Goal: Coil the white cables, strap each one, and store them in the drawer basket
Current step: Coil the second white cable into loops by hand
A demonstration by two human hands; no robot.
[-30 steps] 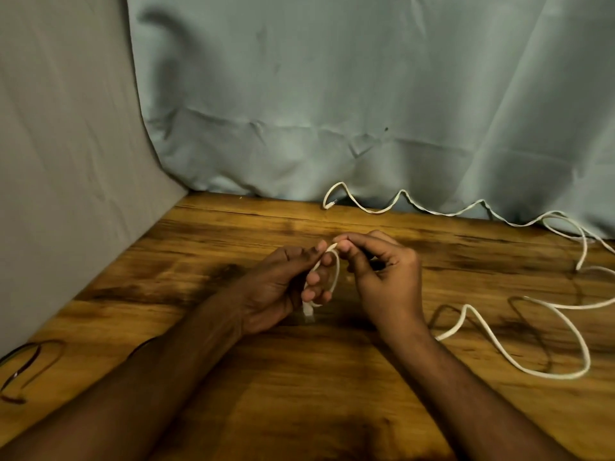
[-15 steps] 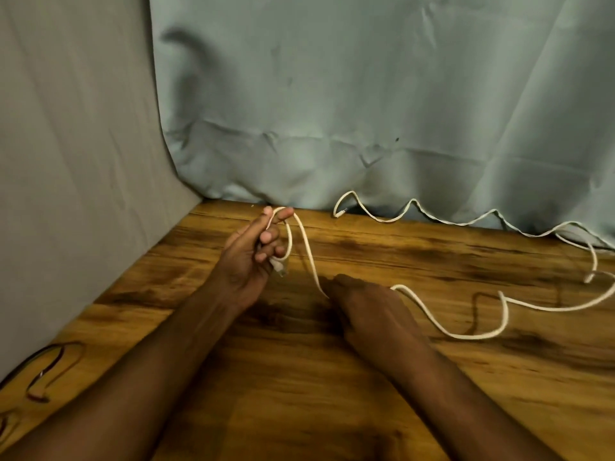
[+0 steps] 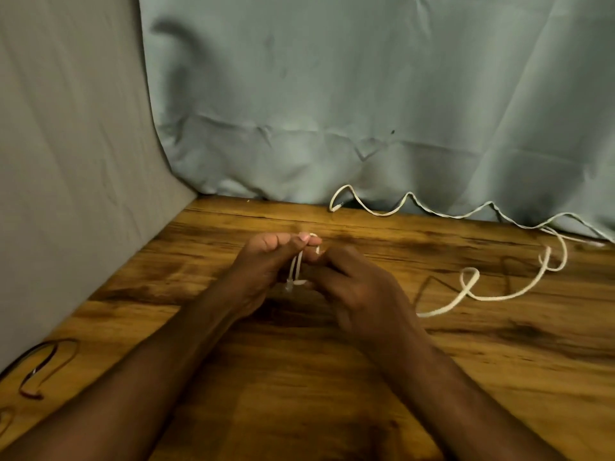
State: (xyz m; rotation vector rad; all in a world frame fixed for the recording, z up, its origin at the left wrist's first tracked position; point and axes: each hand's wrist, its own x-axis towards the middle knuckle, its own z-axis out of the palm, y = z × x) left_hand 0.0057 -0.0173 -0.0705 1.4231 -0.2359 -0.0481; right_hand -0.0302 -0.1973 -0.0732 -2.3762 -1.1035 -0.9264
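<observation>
Wooden table (image 3: 466, 377), both hands (image 3: 263, 271) gripping cable (image 3: 482, 296).

Both forearms reach forward, hands meeting fingertip to fingertip. Left hand (image 3: 263, 271) palm inward, thumb and index pinching white cable (image 3: 297, 267) loops. Right hand (image 3: 359, 287) knuckles up, fingers curled, gripping the same cable beside it.

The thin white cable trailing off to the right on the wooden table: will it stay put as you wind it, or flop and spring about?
The thin white cable is probably floppy yet springy: its loose run lies in wavy kinks. It looks light, so winding will likely drag it across the wooden table. The coils pinched between the left hand and right hand may spring open if released.
</observation>
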